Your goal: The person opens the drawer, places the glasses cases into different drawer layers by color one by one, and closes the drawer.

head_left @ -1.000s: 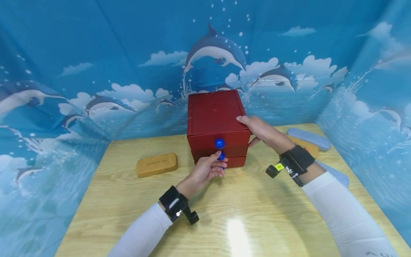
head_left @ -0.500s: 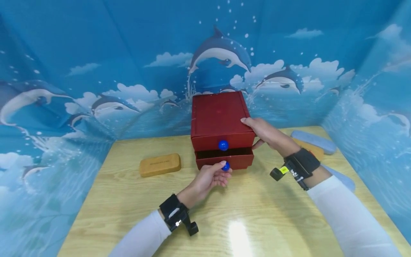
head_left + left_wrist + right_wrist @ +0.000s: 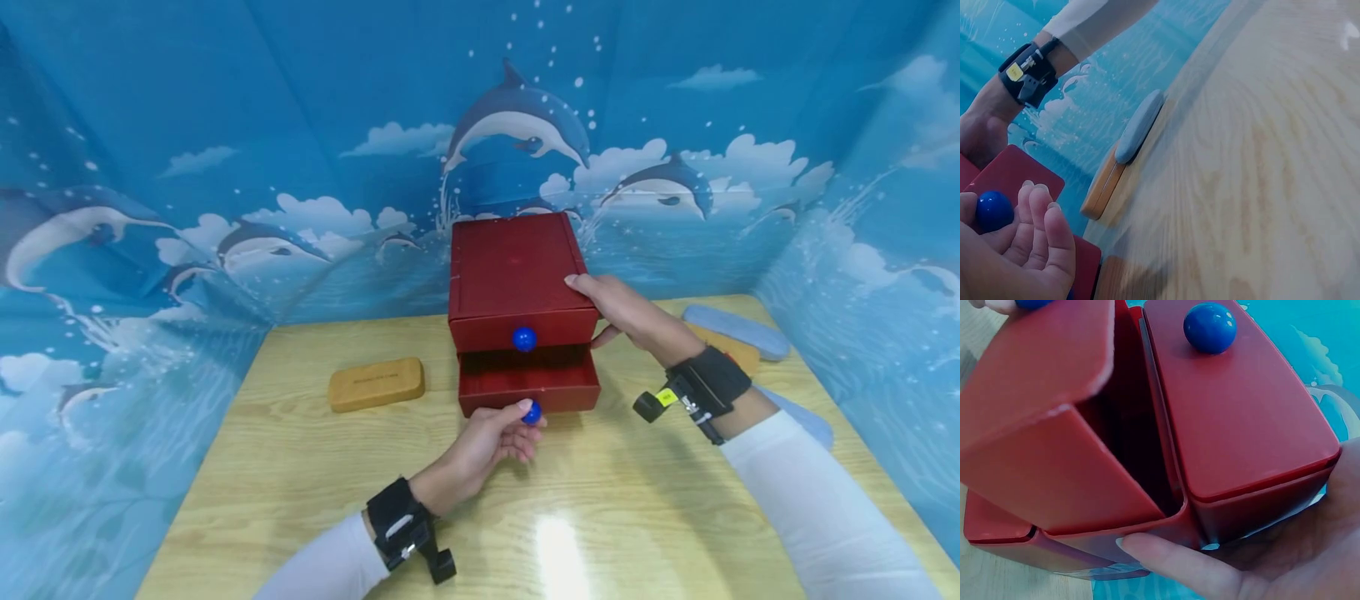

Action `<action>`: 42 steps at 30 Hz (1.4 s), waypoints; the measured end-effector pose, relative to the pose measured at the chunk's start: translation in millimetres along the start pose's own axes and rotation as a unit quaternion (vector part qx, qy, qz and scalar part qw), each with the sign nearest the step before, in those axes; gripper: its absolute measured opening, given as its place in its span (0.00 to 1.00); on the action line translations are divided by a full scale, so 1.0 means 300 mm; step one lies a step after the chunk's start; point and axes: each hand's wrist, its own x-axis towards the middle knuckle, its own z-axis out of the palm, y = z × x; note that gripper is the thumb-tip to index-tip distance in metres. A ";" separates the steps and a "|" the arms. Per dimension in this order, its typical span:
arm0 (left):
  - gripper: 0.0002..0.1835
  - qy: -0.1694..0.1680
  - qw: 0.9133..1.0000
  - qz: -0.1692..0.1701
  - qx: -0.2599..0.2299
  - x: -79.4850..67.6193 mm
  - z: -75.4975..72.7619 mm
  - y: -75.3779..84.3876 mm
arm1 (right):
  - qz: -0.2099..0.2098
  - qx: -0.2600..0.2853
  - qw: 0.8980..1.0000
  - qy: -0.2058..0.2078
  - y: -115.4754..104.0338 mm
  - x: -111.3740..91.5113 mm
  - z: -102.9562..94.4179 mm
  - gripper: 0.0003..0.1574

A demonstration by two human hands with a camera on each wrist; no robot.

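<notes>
A red drawer cabinet (image 3: 517,260) with round blue knobs stands against the back curtain. Its middle drawer (image 3: 566,400) is pulled out, and the part of its inside that shows is dark in the right wrist view. My left hand (image 3: 487,446) pinches that drawer's blue knob (image 3: 532,413) between thumb and finger, the other fingers loosely bent below. On the cabinet's right edge rests my right hand (image 3: 626,312), thumb on top and a straight finger along the side. The top drawer (image 3: 1241,406) is closed; the bottom drawer (image 3: 997,515) lies partly hidden under the middle one.
A yellow-brown oblong case (image 3: 377,384) lies left of the cabinet on the wooden table (image 3: 300,500). At the right edge lie a blue-grey case (image 3: 737,331), an orange case (image 3: 733,354) and another blue-grey case (image 3: 806,421), partly behind the right arm. A dolphin-print curtain (image 3: 337,100) surrounds the table.
The middle drawer has come out toward me, with my left hand drawing back on its knob. My right hand has kept its place on the cabinet. The head view has shifted slightly.
</notes>
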 end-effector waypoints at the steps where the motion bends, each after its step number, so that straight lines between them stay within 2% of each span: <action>1: 0.31 0.000 1.000 -0.001 0.002 -0.004 0.003 0.000 | 0.000 0.000 1.000 0.000 0.000 0.000 0.000 0.37; 13: 0.29 0.008 1.000 -0.013 0.009 -0.061 0.034 -0.017 | -0.003 0.000 1.000 -0.004 0.003 0.003 -0.002 0.38; 25: 0.28 0.003 1.000 -0.016 -0.009 -0.106 0.045 -0.041 | 0.004 0.000 1.000 -0.002 -0.003 0.004 -0.001 0.38; 42: 0.28 0.012 1.000 -0.016 -0.006 -0.149 0.067 -0.068 | 0.003 0.000 1.000 -0.004 0.000 0.009 -0.001 0.38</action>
